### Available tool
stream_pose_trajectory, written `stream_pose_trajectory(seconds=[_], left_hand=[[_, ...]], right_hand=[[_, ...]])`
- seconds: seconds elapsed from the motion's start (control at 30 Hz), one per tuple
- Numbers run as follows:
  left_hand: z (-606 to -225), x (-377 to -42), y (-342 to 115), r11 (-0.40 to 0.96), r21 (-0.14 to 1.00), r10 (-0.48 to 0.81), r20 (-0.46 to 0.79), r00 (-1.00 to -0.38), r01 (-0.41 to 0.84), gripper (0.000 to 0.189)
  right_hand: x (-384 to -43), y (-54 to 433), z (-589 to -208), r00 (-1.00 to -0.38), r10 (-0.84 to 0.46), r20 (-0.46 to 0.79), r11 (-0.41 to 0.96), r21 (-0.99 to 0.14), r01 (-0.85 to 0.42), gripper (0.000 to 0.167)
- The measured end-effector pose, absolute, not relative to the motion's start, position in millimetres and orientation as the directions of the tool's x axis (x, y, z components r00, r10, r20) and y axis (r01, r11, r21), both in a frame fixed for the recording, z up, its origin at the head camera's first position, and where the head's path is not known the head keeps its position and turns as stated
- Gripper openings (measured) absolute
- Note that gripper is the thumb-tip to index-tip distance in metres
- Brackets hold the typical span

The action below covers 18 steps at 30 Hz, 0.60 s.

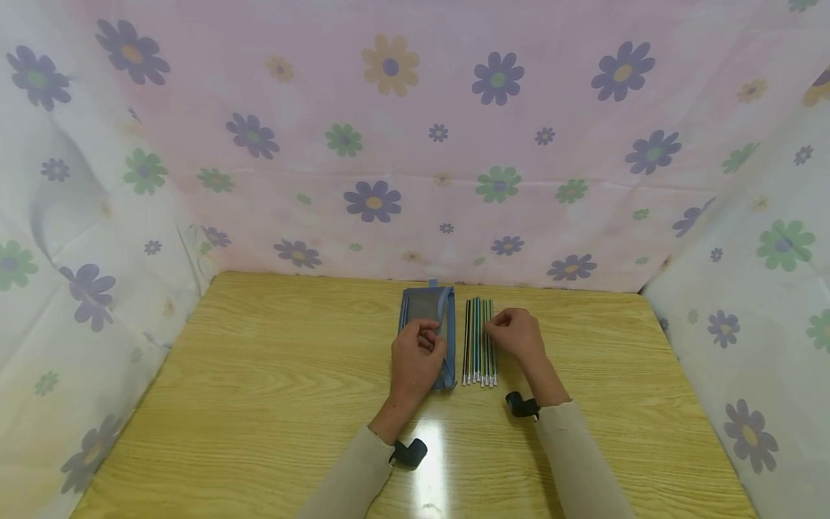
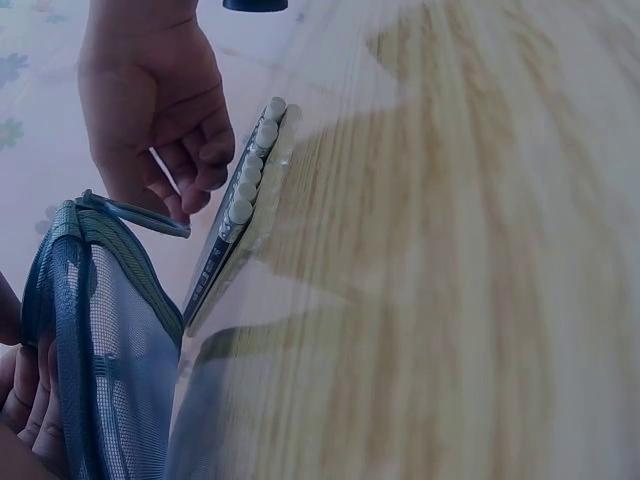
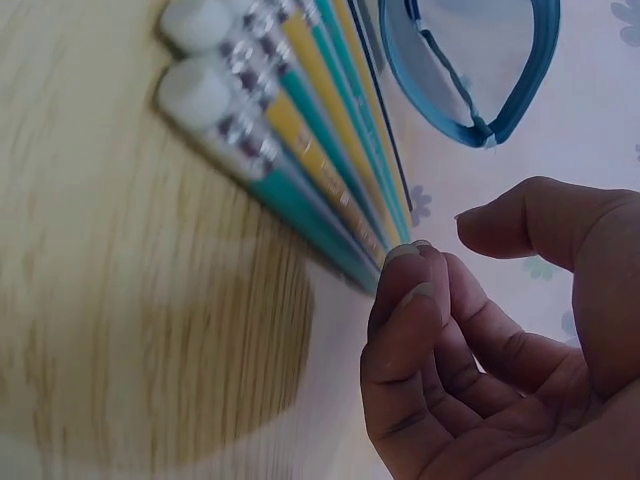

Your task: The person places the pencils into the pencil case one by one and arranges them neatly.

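A blue mesh pencil case (image 1: 424, 299) lies lengthwise on the table, and its zip edge stands raised as a loop in the right wrist view. My left hand (image 1: 418, 360) is over its near half, with curled fingers gripping the mesh edge (image 2: 75, 330). To the case's right is a row of several striped pencils (image 1: 480, 339), side by side, with white erasers (image 3: 195, 90) toward me. My right hand (image 1: 516, 331) is at the row's right side, fingertips right at the outermost pencil. Its fingers bend loosely, with the thumb (image 3: 520, 215) apart from them and nothing between.
Both things rest on a wood-grain table (image 1: 292, 360). A pink flowered cloth (image 1: 441, 158) hangs behind its far edge, with white flowered cloths (image 1: 78, 238) at the sides. A black wrist camera (image 1: 410, 454) is strapped to each forearm.
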<state>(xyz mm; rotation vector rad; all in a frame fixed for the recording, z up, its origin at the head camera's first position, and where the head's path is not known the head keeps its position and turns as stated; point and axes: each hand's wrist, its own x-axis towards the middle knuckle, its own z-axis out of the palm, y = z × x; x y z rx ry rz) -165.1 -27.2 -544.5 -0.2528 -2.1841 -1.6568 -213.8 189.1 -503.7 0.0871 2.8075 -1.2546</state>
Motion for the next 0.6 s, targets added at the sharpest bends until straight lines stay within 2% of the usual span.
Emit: stream_pose_trajectory(seconds=[0.6], left_hand=[[-544.7, -165.6, -26.6, 0.300, 0.864, -0.091, 0.448, -0.890, 0.404, 0.020]], right_hand=[[-220.0, 198.7, -510.0, -0.990, 0.052, -0.132, 0.720, -0.682, 0.128, 0.021]])
